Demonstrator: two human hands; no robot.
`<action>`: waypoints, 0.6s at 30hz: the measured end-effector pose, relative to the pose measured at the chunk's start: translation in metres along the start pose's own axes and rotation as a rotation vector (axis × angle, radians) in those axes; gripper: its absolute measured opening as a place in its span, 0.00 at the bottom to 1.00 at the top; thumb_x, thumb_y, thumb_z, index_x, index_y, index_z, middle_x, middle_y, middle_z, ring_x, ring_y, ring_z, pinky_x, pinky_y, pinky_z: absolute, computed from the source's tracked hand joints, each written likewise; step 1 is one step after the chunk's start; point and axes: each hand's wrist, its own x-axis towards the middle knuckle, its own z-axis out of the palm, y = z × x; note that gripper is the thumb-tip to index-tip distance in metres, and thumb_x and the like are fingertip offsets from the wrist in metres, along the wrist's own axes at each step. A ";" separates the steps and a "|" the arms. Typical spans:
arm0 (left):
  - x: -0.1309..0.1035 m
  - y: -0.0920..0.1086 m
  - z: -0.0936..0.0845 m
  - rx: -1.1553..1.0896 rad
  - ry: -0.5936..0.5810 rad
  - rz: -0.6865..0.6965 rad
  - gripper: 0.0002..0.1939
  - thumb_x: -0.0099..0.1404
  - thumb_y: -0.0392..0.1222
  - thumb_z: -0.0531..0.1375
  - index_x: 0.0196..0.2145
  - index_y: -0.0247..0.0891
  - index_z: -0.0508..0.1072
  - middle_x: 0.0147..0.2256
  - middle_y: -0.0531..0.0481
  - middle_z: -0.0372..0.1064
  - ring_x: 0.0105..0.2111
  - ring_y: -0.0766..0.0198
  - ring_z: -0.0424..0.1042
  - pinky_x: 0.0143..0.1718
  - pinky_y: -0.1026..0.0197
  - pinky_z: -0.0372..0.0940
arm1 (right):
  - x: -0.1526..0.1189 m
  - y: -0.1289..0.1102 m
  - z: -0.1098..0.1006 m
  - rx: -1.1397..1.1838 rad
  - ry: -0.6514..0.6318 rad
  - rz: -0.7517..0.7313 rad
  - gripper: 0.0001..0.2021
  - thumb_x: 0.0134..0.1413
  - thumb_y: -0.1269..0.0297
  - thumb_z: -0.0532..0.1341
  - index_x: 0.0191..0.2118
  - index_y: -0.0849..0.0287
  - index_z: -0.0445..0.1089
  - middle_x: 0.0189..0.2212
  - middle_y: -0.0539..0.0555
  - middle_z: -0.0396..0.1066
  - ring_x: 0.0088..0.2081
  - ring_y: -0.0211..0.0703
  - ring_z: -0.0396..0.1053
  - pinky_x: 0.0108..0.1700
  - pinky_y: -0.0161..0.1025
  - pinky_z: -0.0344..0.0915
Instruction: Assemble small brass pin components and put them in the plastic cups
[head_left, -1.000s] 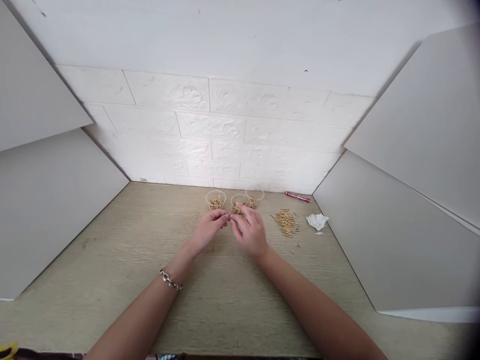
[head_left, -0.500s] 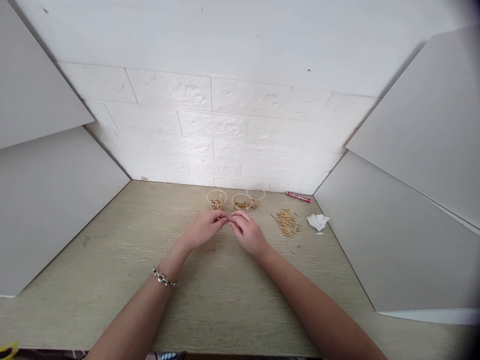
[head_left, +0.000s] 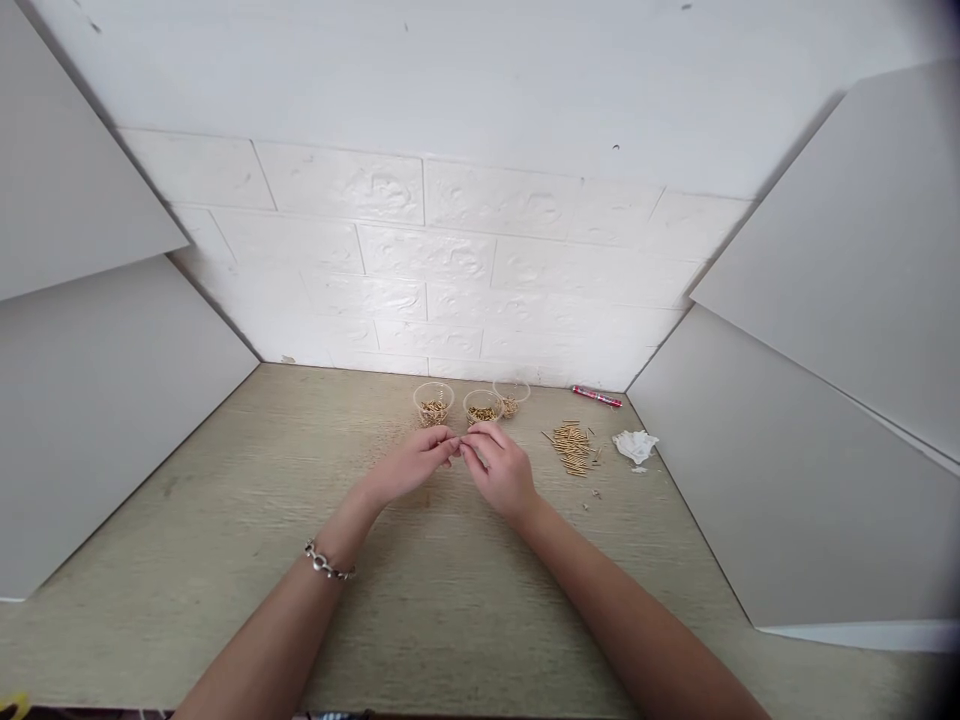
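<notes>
My left hand (head_left: 415, 463) and my right hand (head_left: 499, 468) meet fingertip to fingertip over the table, just in front of the cups. Both are pinched closed; whatever they hold between them is too small to make out. Behind my left hand stands a clear cup (head_left: 433, 408) of small gold-coloured parts. A second clear cup (head_left: 482, 409) with darker brassy parts is right behind my right hand. The third clear cup (head_left: 511, 400), partly hidden by the second, has a few parts in it. To the right of my right hand lies a pile of thin gold pins (head_left: 574, 448).
A red pen or tube (head_left: 597, 396) lies by the back wall. Crumpled white material (head_left: 635, 446) is near the right panel (head_left: 810, 500), with tiny bits (head_left: 596, 494) in front of the pins. Something yellow (head_left: 13, 706) shows at the lower left corner.
Both hands have shifted very slightly to the right, still meeting at the fingertips. The cups and the pin pile stay where they were.
</notes>
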 end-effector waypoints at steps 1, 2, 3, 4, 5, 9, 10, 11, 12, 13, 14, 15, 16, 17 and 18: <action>0.000 -0.001 0.000 0.007 0.004 0.002 0.17 0.58 0.52 0.48 0.25 0.36 0.65 0.25 0.52 0.62 0.28 0.65 0.61 0.30 0.65 0.55 | 0.000 0.000 0.000 0.000 0.008 -0.006 0.09 0.52 0.66 0.51 0.34 0.56 0.68 0.36 0.53 0.66 0.37 0.36 0.65 0.40 0.33 0.63; 0.001 -0.002 0.001 0.011 0.009 0.003 0.16 0.58 0.51 0.48 0.25 0.36 0.66 0.25 0.52 0.62 0.28 0.65 0.61 0.30 0.65 0.55 | 0.001 0.000 -0.001 0.002 0.015 -0.014 0.09 0.51 0.66 0.52 0.35 0.56 0.68 0.37 0.53 0.66 0.38 0.36 0.65 0.40 0.33 0.63; 0.001 -0.002 0.001 0.013 0.019 0.006 0.16 0.58 0.51 0.48 0.25 0.36 0.66 0.26 0.52 0.62 0.28 0.65 0.61 0.30 0.65 0.55 | 0.003 0.001 -0.003 0.007 0.023 -0.024 0.09 0.51 0.66 0.52 0.35 0.56 0.68 0.37 0.53 0.65 0.39 0.37 0.64 0.41 0.34 0.63; 0.001 -0.003 0.001 0.013 0.030 0.008 0.16 0.58 0.51 0.48 0.25 0.36 0.66 0.26 0.52 0.62 0.28 0.65 0.62 0.30 0.65 0.55 | 0.007 0.002 -0.005 0.011 0.033 -0.029 0.09 0.50 0.66 0.53 0.36 0.56 0.68 0.38 0.54 0.65 0.40 0.38 0.64 0.42 0.35 0.62; 0.001 -0.003 0.002 0.014 0.042 0.009 0.16 0.58 0.50 0.48 0.26 0.36 0.66 0.26 0.52 0.62 0.28 0.65 0.61 0.30 0.65 0.55 | 0.011 0.004 -0.008 0.015 0.048 -0.028 0.09 0.50 0.66 0.53 0.37 0.56 0.68 0.39 0.54 0.64 0.41 0.39 0.63 0.43 0.37 0.62; 0.002 -0.003 0.006 0.048 0.073 0.005 0.16 0.56 0.51 0.49 0.24 0.36 0.66 0.23 0.53 0.60 0.25 0.66 0.58 0.26 0.65 0.52 | 0.041 0.022 -0.021 0.012 0.085 0.055 0.06 0.48 0.64 0.55 0.28 0.57 0.68 0.39 0.54 0.64 0.42 0.42 0.61 0.44 0.41 0.60; 0.002 -0.003 0.007 0.061 0.071 0.007 0.15 0.56 0.51 0.49 0.24 0.36 0.65 0.23 0.54 0.59 0.24 0.67 0.57 0.25 0.65 0.51 | 0.049 0.027 -0.024 0.003 0.050 0.062 0.06 0.47 0.62 0.56 0.26 0.57 0.68 0.38 0.54 0.64 0.41 0.42 0.61 0.44 0.41 0.60; 0.002 -0.003 0.008 0.075 0.068 0.012 0.15 0.56 0.50 0.49 0.24 0.36 0.65 0.22 0.54 0.58 0.23 0.67 0.56 0.25 0.66 0.51 | 0.058 0.032 -0.027 -0.019 -0.005 0.066 0.07 0.46 0.61 0.57 0.26 0.57 0.68 0.38 0.53 0.64 0.41 0.42 0.60 0.44 0.42 0.59; 0.002 -0.003 0.010 0.089 0.064 0.016 0.15 0.56 0.50 0.49 0.23 0.36 0.65 0.21 0.55 0.57 0.23 0.68 0.55 0.24 0.66 0.50 | 0.066 0.037 -0.028 -0.049 -0.088 0.055 0.07 0.45 0.60 0.57 0.25 0.57 0.69 0.38 0.53 0.64 0.42 0.43 0.60 0.44 0.42 0.59; 0.002 -0.004 0.010 0.102 0.059 0.019 0.15 0.56 0.50 0.49 0.23 0.36 0.65 0.21 0.55 0.56 0.23 0.68 0.55 0.24 0.66 0.49 | 0.073 0.040 -0.029 -0.091 -0.174 0.034 0.07 0.45 0.60 0.58 0.25 0.56 0.69 0.39 0.52 0.64 0.43 0.44 0.59 0.44 0.44 0.58; 0.002 -0.004 0.011 0.111 0.058 0.020 0.15 0.56 0.50 0.49 0.23 0.36 0.65 0.21 0.55 0.56 0.23 0.68 0.54 0.24 0.66 0.49 | 0.080 0.043 -0.029 -0.146 -0.256 0.011 0.07 0.44 0.60 0.58 0.23 0.56 0.70 0.40 0.53 0.64 0.44 0.46 0.58 0.44 0.46 0.57; 0.002 -0.003 0.012 0.116 0.054 0.019 0.15 0.56 0.50 0.49 0.23 0.36 0.64 0.21 0.55 0.56 0.23 0.68 0.54 0.24 0.66 0.49 | 0.085 0.044 -0.028 -0.209 -0.330 -0.006 0.06 0.43 0.61 0.59 0.22 0.56 0.70 0.42 0.53 0.64 0.45 0.48 0.57 0.44 0.47 0.56; 0.001 -0.003 0.012 0.118 0.050 0.016 0.15 0.56 0.50 0.49 0.23 0.36 0.64 0.21 0.55 0.56 0.23 0.68 0.54 0.23 0.66 0.49 | 0.090 0.044 -0.026 -0.271 -0.393 -0.014 0.05 0.42 0.63 0.60 0.21 0.56 0.71 0.43 0.54 0.63 0.46 0.51 0.56 0.43 0.49 0.55; 0.001 -0.002 0.012 0.116 0.047 0.013 0.15 0.56 0.50 0.49 0.23 0.36 0.64 0.21 0.55 0.56 0.22 0.68 0.54 0.23 0.66 0.49 | 0.093 0.043 -0.023 -0.332 -0.449 -0.013 0.04 0.40 0.65 0.61 0.21 0.56 0.71 0.44 0.55 0.63 0.46 0.52 0.55 0.43 0.50 0.54; 0.001 -0.001 0.012 0.112 0.046 0.012 0.15 0.56 0.50 0.49 0.23 0.36 0.64 0.21 0.55 0.56 0.23 0.68 0.54 0.24 0.66 0.49 | 0.096 0.042 -0.021 -0.387 -0.496 -0.004 0.02 0.38 0.67 0.62 0.20 0.56 0.71 0.44 0.57 0.63 0.46 0.54 0.55 0.43 0.51 0.54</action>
